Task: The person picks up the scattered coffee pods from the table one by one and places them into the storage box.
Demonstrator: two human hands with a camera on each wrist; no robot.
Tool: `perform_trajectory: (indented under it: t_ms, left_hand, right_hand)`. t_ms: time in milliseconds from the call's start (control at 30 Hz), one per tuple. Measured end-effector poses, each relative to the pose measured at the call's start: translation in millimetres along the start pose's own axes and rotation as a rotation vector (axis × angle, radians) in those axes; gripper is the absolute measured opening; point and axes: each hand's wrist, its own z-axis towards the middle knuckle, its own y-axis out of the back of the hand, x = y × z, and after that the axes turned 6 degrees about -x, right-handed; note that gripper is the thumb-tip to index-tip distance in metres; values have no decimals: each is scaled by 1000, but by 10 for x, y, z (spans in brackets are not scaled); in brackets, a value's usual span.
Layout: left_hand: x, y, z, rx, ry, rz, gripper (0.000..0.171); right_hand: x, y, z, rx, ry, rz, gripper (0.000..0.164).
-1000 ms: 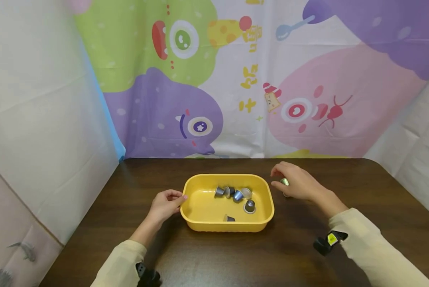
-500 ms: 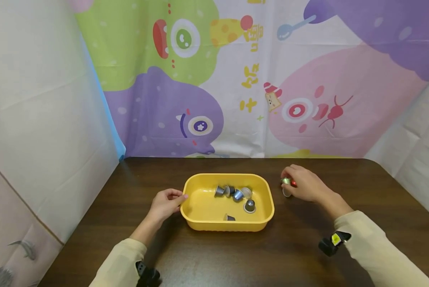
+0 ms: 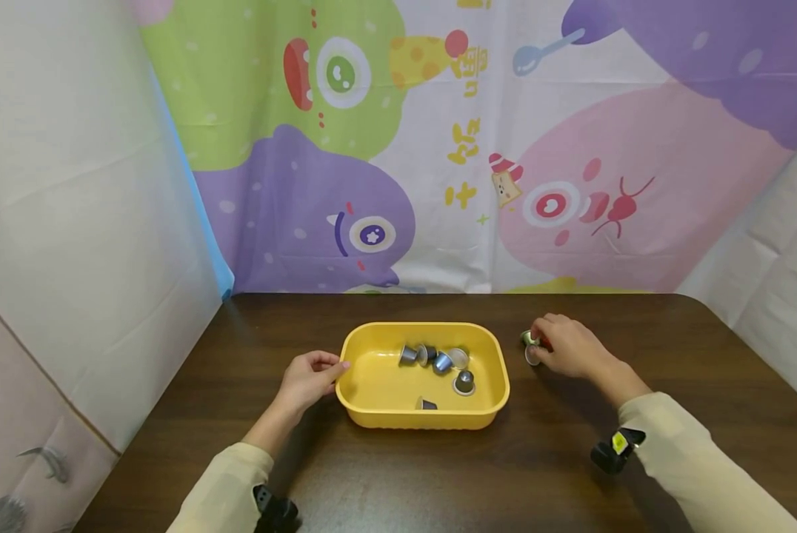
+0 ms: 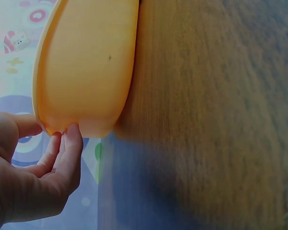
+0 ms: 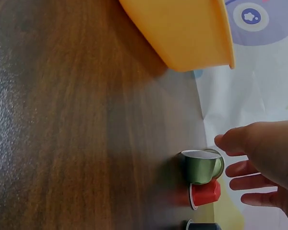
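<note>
My left hand [image 3: 305, 385] pinches the left rim of a yellow plastic tray [image 3: 421, 420], thumb over the edge and fingers against the outer wall. Inside lie several coffee capsules, among them a blue one [image 3: 442, 363], a dark one standing upright [image 3: 464, 383] and a grey one [image 3: 408, 355]. To the right of the tray, my right hand [image 3: 572, 346] hovers by more capsules on the table. In the right wrist view its fingers are spread, apart from a green capsule [image 5: 197, 170], a red capsule [image 5: 205, 193] and a dark capsule [image 5: 204, 226]; another greenish one shows partly behind the green one.
The brown wooden table [image 3: 398, 481] carries the tray and the loose capsules. A cartoon-printed curtain [image 3: 452, 148] hangs along the table's back edge. White cloth [image 3: 72, 163] covers the left side. Black cameras are strapped on both wrists.
The right hand has shifted slightly right over the loose capsules, uncovering more of them. The left hand and the tray have stayed in place.
</note>
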Motion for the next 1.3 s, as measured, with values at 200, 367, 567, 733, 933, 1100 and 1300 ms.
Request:
perform_trajectory:
  t_ms: [200, 367, 567, 733, 933, 1100, 1300]
  left_hand:
    - [6, -4, 0, -1, -1, 5, 29]
    - [10, -10, -2, 2, -1, 7, 29]
    - [12, -19, -1, 3, -3, 8, 29]
    - [17, -15, -4, 4, 4, 1, 30]
    - [14, -8, 9, 8, 5, -11, 29]
    - [8, 0, 11, 9, 3, -6, 29]
    - [8, 4, 9, 11, 6, -6, 29]
  right_hand:
    - [-28, -48, -26, 2, 28, -56, 17]
    - [-29, -90, -63, 12, 32, -44, 16]
    - [-11, -114, -115, 18, 46, -34, 14]
    - [-5, -129, -160, 31, 37, -33, 13]
    - [-3, -146, -196, 49, 14, -47, 15]
    - [1, -142, -210, 86, -27, -23, 16]
    - [10, -146, -226, 104, -39, 42, 16]
